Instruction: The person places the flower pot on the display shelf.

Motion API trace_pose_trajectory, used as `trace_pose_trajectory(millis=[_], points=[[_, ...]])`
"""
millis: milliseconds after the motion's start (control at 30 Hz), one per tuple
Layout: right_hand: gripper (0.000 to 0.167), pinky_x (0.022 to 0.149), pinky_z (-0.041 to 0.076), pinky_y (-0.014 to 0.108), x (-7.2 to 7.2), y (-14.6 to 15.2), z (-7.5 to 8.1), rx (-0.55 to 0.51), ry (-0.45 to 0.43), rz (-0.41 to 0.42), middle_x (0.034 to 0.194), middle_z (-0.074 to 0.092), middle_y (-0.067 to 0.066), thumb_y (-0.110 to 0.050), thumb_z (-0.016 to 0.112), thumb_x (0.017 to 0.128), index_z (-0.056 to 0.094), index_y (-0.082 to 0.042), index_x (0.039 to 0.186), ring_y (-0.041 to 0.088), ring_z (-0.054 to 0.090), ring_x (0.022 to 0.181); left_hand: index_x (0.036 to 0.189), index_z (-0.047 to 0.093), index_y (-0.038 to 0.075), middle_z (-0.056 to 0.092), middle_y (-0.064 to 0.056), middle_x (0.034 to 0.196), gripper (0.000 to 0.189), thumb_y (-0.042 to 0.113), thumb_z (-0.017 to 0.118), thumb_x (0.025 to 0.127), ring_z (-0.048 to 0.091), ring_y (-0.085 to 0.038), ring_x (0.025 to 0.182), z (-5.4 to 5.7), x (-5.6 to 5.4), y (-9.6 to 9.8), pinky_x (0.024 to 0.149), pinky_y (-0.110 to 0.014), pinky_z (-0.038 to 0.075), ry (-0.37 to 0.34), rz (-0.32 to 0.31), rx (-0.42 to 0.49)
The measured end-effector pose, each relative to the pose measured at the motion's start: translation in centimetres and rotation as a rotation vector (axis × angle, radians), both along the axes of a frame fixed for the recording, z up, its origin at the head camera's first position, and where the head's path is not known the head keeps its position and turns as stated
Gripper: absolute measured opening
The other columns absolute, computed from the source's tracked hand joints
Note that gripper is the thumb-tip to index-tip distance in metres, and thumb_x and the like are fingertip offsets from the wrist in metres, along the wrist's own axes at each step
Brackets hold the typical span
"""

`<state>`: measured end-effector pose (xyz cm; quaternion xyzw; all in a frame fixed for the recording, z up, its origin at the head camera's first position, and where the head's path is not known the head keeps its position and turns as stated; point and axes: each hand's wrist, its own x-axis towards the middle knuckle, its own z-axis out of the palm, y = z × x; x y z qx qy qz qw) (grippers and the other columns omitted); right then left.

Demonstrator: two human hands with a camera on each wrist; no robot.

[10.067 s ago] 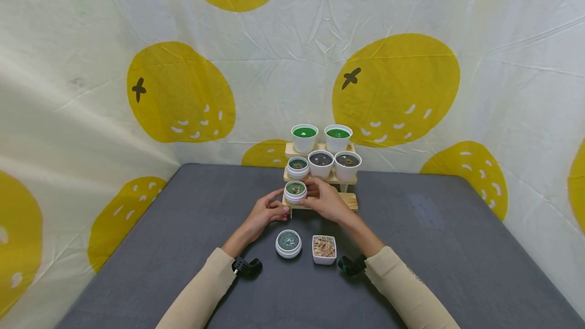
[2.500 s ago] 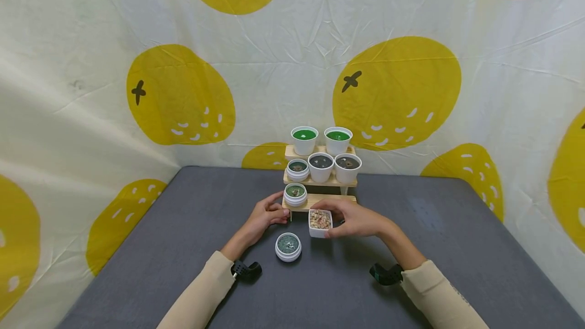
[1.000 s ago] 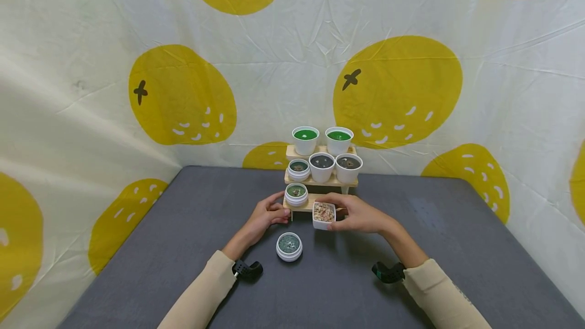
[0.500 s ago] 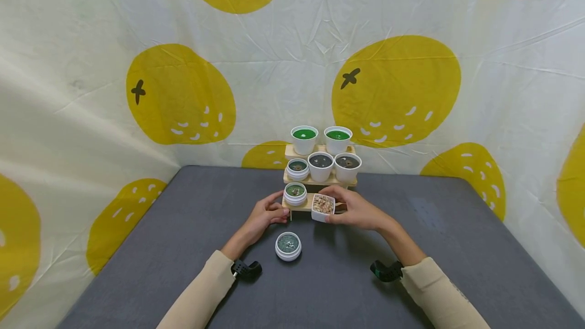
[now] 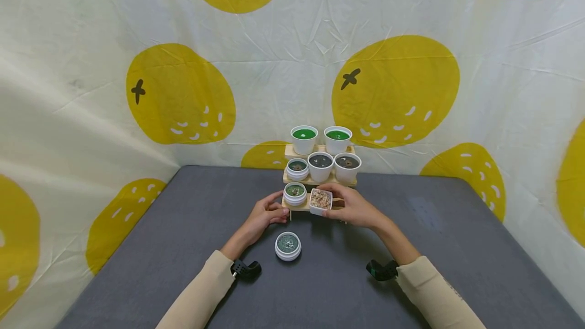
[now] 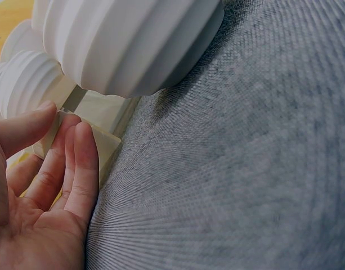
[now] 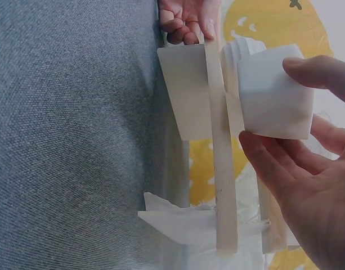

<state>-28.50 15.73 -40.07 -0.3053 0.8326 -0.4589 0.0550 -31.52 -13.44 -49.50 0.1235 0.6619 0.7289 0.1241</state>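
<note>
In the head view my right hand (image 5: 354,207) holds a small square white pot (image 5: 321,200) of tan pebbles just over the lowest shelf of a wooden tiered stand (image 5: 301,208). Thumb and fingers grip the pot (image 7: 276,93) by its sides in the right wrist view; I cannot tell if its base touches the shelf. My left hand (image 5: 262,219) pinches the left end of that shelf, thumb on top and fingers beneath. Right beside the square pot sits a round ribbed white pot (image 5: 295,195) with green filling. Another round white pot (image 5: 288,248), filled grey-green, stands on the table before the stand.
On the middle shelf are a ribbed pot (image 5: 297,170) and two white cups with dark filling (image 5: 320,167). Two cups with green filling (image 5: 303,141) stand on top. Behind the grey table (image 5: 411,248) hangs a white curtain (image 5: 292,80) with yellow fruit shapes.
Earlier the square pot stood on the table; my right hand lifted it and has brought it forward and slightly left over the lowest shelf. My left hand stays at the stand.
</note>
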Motion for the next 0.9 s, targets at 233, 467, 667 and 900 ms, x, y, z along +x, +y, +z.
trace_pose_trajectory(millis=[233, 467, 667, 900], points=[[0.06, 0.103, 0.052, 0.062, -0.05, 0.02, -0.15, -0.03, -0.002, -0.029, 0.142, 0.057, 0.023, -0.009, 0.078, 0.091, 0.052, 0.0, 0.144, 0.04, 0.061, 0.123, 0.159, 0.036, 0.005, 0.073, -0.001, 0.092, 0.071, 0.002, 0.069, 0.096, 0.07, -0.014, 0.082, 0.02, 0.03, -0.07, 0.076, -0.026, 0.062, 0.007, -0.018, 0.005], [0.059, 0.101, 0.055, 0.056, -0.23, -0.07, -0.48, -0.05, -0.01, -0.066, 0.134, 0.061, 0.023, -0.007, 0.079, 0.089, 0.053, 0.002, 0.141, 0.04, 0.063, 0.121, 0.159, 0.035, 0.004, 0.073, 0.0, 0.092, 0.071, 0.002, 0.069, 0.096, 0.069, -0.013, 0.082, 0.15, 0.09, -0.08, 0.076, -0.026, 0.062, 0.001, -0.022, 0.006], [0.059, 0.1, 0.056, 0.055, -0.41, -0.04, -0.78, -0.056, 0.001, -0.086, 0.134, 0.061, 0.024, -0.007, 0.079, 0.089, 0.054, 0.002, 0.141, 0.041, 0.063, 0.122, 0.159, 0.035, 0.003, 0.072, 0.001, 0.092, 0.071, 0.003, 0.069, 0.096, 0.069, -0.013, 0.082, 0.05, 0.01, -0.17, 0.076, -0.026, 0.062, 0.006, -0.023, 0.004], [0.059, 0.1, 0.057, 0.052, -0.36, -0.19, -0.79, -0.055, 0.002, -0.105, 0.134, 0.061, 0.024, -0.007, 0.079, 0.088, 0.054, 0.002, 0.141, 0.04, 0.064, 0.122, 0.159, 0.035, 0.004, 0.073, 0.0, 0.091, 0.071, 0.002, 0.069, 0.096, 0.069, -0.013, 0.081, 0.16, 0.08, -0.05, 0.076, -0.026, 0.062, 0.004, -0.02, 0.002]])
